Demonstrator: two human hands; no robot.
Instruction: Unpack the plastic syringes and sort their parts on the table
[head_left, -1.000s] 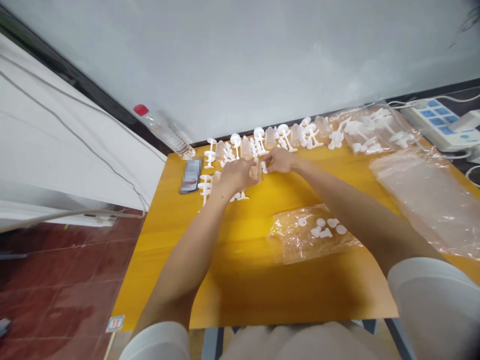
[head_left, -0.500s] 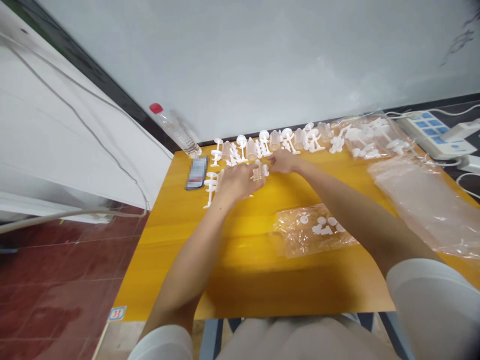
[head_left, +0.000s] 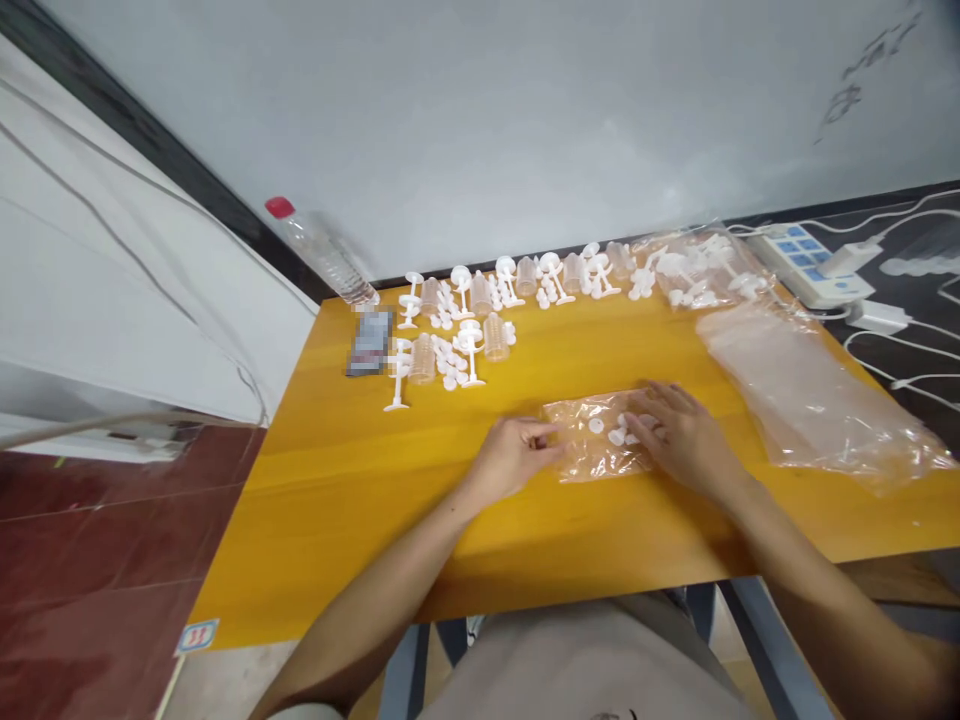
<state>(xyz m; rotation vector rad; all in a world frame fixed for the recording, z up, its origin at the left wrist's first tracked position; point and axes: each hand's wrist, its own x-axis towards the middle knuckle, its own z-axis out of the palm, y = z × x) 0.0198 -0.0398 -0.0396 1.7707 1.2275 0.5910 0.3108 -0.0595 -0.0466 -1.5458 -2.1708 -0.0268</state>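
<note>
A small clear plastic bag with several small white round pieces in it lies on the table in front of me. My left hand is at the bag's left edge, thumb and index finger bent towards it with a small gap between them. Over the bag's right part, my right hand has its fingers stretched and apart, touching the plastic by the white pieces. Farther back stand two rows of white stemmed parts, ribbed clear cups and little white pieces.
At the back left, a water bottle leans on the whiteboard, with a phone in front. A bag of white parts, a large clear bag and a power strip occupy the right side of the yellow table.
Both hands have come back from the rows of parts to the small bag. The ribbed cup near my left hand now stands free in the front row. The view has shifted slightly.
</note>
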